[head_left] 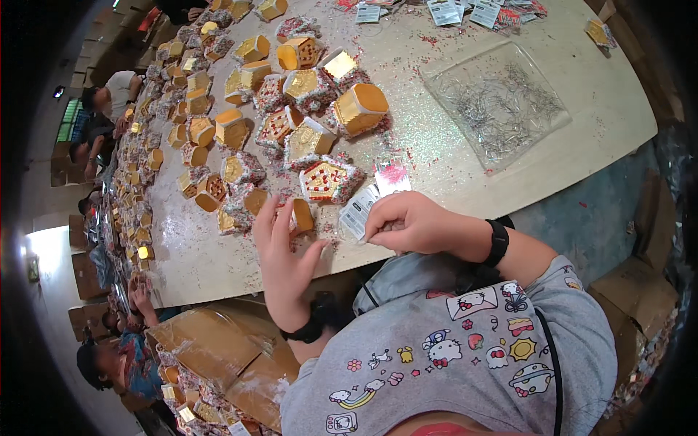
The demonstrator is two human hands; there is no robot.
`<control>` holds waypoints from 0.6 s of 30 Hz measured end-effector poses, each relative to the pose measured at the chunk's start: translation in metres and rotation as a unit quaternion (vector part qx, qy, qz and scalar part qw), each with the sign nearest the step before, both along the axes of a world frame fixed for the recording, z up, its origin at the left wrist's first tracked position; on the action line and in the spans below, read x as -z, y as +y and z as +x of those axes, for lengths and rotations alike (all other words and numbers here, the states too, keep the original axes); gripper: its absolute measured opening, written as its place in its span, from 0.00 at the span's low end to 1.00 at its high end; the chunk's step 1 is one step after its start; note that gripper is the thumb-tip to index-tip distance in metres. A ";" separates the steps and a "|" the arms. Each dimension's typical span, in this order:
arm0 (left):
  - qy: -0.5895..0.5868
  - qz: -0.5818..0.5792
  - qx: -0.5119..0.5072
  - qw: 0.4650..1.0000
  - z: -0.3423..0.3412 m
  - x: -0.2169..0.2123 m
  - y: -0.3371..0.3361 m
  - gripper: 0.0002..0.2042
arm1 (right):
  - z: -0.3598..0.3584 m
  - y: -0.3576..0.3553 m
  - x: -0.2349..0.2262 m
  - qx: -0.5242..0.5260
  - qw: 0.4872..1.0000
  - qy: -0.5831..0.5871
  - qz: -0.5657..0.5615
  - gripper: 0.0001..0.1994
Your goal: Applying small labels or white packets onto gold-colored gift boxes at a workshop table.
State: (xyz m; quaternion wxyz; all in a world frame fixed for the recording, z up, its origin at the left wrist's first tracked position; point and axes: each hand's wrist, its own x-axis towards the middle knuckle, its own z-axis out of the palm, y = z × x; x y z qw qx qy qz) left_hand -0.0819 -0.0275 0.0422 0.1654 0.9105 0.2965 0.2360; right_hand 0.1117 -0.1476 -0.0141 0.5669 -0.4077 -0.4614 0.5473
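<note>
My left hand [281, 254] is held up at the table's near edge, fingers and thumb spread, with nothing in it. Just behind its fingers stands a small gold house ornament [300, 216]. To the right, my right hand [411, 224] is closed in a pinch; whatever its fingertips hold is too small or hidden to make out. White printed tags [358, 211] lie right beside and partly under it, one with a pink patch [392, 178]. Beyond the tags sits a house ornament with a red-and-white beaded front [329, 181].
Many gold, bead-covered house ornaments [309, 139] crowd the table's left side. A clear shallow tray [496, 105] of thin metal pins lies at right. More tags [445, 12] are at the far edge. An open cardboard box [211, 349] stands at lower left; other people sit along the left.
</note>
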 end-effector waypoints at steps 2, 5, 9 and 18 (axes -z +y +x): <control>0.082 0.024 -0.018 0.996 -0.004 -0.004 0.007 0.27 | -0.003 0.001 0.007 0.040 0.996 -0.041 0.072 0.05; 0.142 0.085 -0.030 0.986 -0.010 0.001 0.014 0.30 | -0.003 0.000 0.001 0.073 0.978 -0.153 0.124 0.04; 0.137 0.072 -0.063 0.986 -0.011 0.007 0.016 0.28 | -0.005 0.001 0.003 0.117 0.969 -0.145 0.160 0.04; -0.485 -0.513 0.002 0.708 -0.003 0.040 -0.010 0.22 | -0.003 0.000 0.002 0.153 0.959 -0.180 0.157 0.05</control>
